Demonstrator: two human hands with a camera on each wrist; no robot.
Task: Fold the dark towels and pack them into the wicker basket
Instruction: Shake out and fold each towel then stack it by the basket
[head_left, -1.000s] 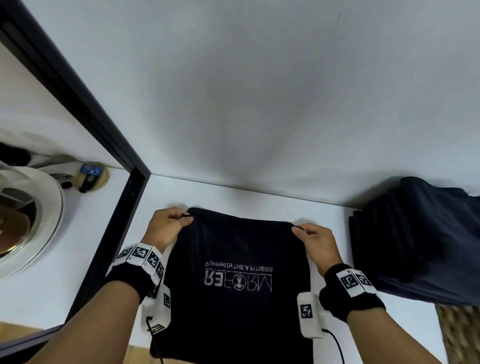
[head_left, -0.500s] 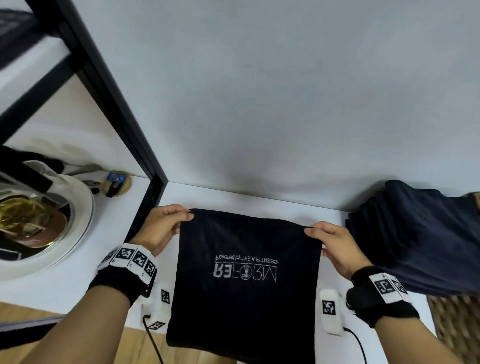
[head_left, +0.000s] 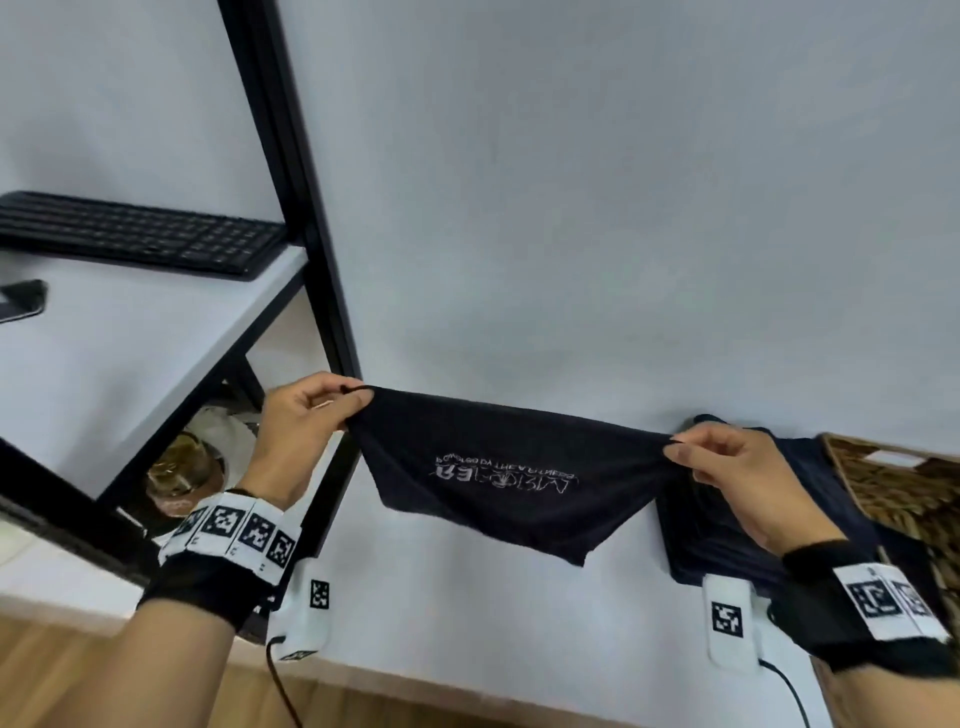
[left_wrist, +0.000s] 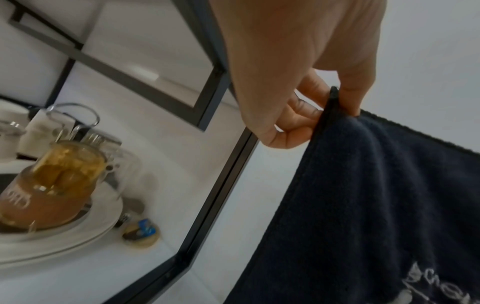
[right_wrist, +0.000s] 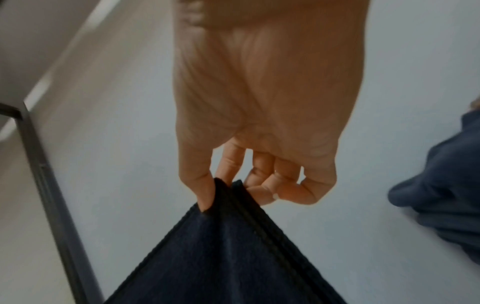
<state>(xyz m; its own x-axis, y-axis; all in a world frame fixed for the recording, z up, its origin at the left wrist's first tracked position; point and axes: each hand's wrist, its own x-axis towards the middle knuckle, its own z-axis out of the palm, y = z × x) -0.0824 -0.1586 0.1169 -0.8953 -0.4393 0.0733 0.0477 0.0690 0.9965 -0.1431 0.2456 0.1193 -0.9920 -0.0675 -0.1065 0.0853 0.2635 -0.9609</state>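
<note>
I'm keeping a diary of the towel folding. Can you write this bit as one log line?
left hand: pinches corner | right hand: pinches corner | dark towel: lifted, hanging between | wicker basket: right

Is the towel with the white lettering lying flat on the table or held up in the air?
Held up. The left hand and right hand each pinch a top corner of the lettered towel, which hangs between them.

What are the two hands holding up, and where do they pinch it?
A dark towel with white lettering. The left hand pinches one top corner, the right hand pinches the other, thumb against fingers, so it hangs between them above the table.
</note>
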